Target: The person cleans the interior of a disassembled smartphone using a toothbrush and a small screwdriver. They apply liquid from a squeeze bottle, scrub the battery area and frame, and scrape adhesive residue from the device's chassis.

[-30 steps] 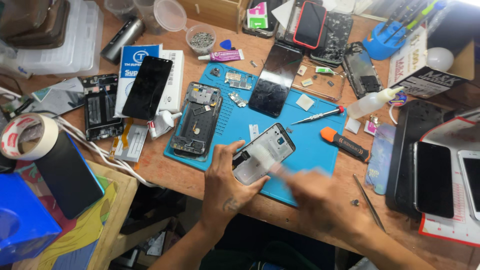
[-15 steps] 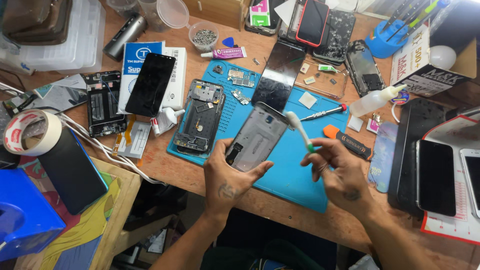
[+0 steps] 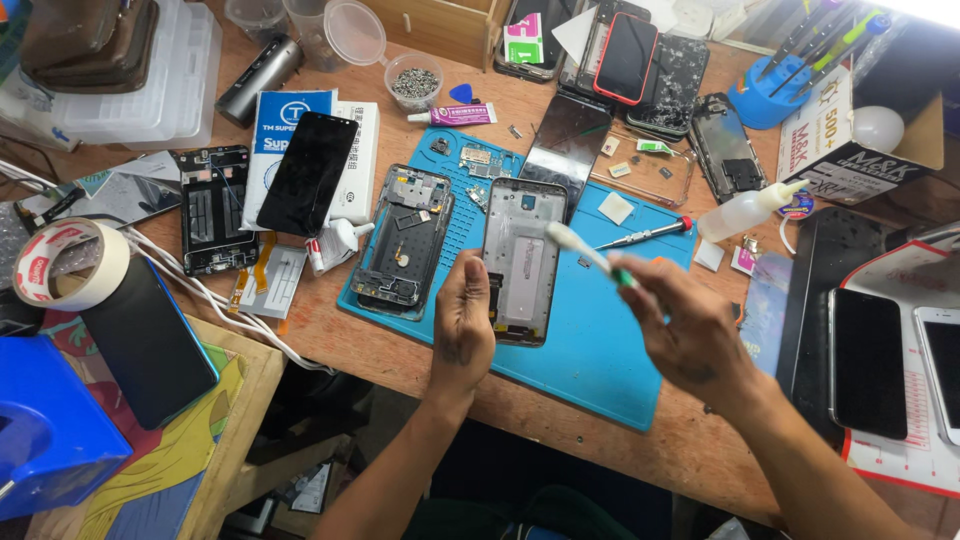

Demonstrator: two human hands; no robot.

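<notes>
Hands grip closed: left point(image 3: 462, 325) holds phone frame point(image 3: 522, 258), right point(image 3: 690, 325) toothbrush point(image 3: 585, 252).

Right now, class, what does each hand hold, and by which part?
Left hand grips the grey phone frame by its lower left edge; right hand holds the white brush by its green handle.

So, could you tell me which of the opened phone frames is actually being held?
The silver-grey phone frame gripped by the left hand; the darker frame beside it lies untouched on the blue mat.
</notes>
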